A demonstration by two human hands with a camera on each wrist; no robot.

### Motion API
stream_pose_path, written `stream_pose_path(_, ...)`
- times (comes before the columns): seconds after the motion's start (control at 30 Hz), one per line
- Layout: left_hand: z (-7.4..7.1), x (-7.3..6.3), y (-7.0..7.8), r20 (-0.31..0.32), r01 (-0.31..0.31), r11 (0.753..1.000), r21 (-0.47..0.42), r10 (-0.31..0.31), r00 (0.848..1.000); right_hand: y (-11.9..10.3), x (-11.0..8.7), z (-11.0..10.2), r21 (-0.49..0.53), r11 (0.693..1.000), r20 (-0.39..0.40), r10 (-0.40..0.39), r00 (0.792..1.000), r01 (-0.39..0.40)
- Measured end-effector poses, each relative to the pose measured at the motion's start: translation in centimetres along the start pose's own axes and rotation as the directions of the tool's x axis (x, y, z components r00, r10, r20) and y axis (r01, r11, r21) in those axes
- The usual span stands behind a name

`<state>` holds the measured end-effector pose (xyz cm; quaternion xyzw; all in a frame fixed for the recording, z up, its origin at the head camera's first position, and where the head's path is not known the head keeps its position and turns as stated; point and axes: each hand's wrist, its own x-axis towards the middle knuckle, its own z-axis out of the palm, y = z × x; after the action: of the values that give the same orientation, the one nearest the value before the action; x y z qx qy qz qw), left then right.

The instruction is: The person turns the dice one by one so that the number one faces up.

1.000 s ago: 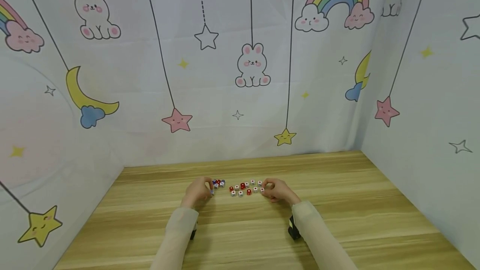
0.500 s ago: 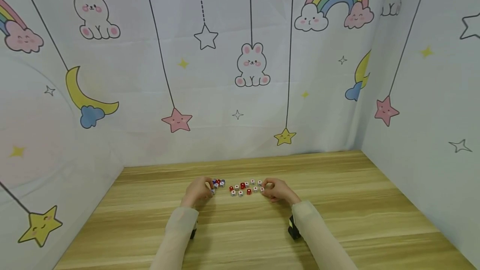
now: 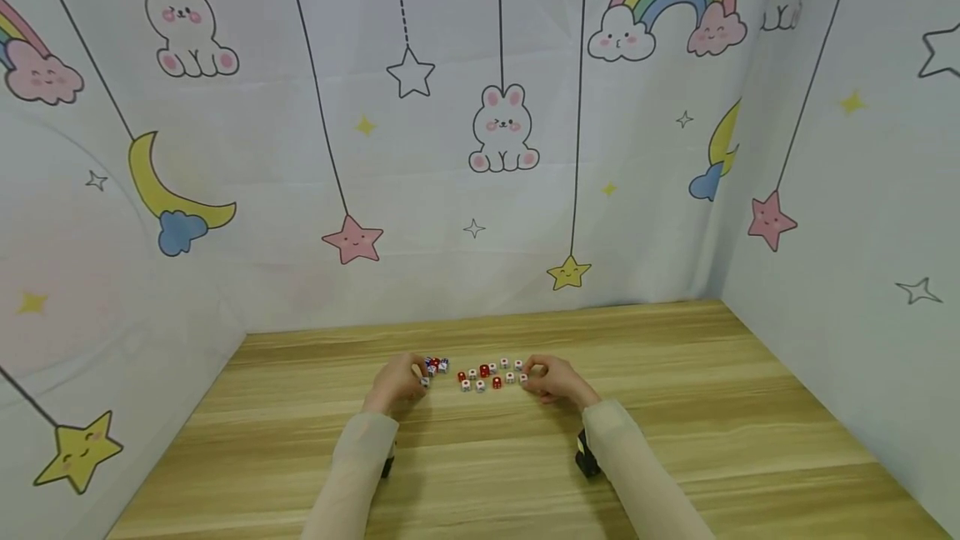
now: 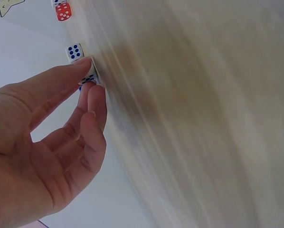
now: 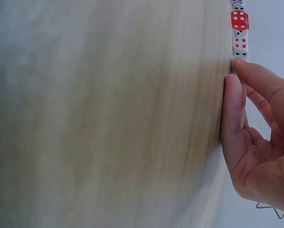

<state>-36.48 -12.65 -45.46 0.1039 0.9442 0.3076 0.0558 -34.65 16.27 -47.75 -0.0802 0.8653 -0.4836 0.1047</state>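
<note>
At seven o'clock my left hand (image 3: 396, 380) pinches a white die (image 4: 89, 74); at five, my right hand (image 3: 553, 379) touches an end die (image 3: 523, 378), pinch unclear.

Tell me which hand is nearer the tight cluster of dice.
Left: the left hand is beside the tight cluster; the right hand is beyond the looser dice.

A white die (image 4: 74, 52) shows six blue pips.

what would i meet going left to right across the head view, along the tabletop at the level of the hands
Left hand → tight cluster of dice → looser spread of red and white dice → right hand.
</note>
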Motion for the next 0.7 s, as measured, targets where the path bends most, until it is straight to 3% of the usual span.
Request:
stream_pose_path(0.37, 0.06, 0.20, -0.09, -0.007, 0.012, 1.000, -0.012, -0.012, 1.000, 0.28, 0.31, -0.08, -0.049, 0.999, -0.024, -0.014, 1.000, 0.013)
stream_pose_path(0.7, 0.24, 0.26, -0.20, -0.007, -0.037, 0.999, 0.005, 0.037, 0.999, 0.54, 0.44, 0.02, -0.007, 1.000, -0.015, -0.017, 1.000, 0.017)
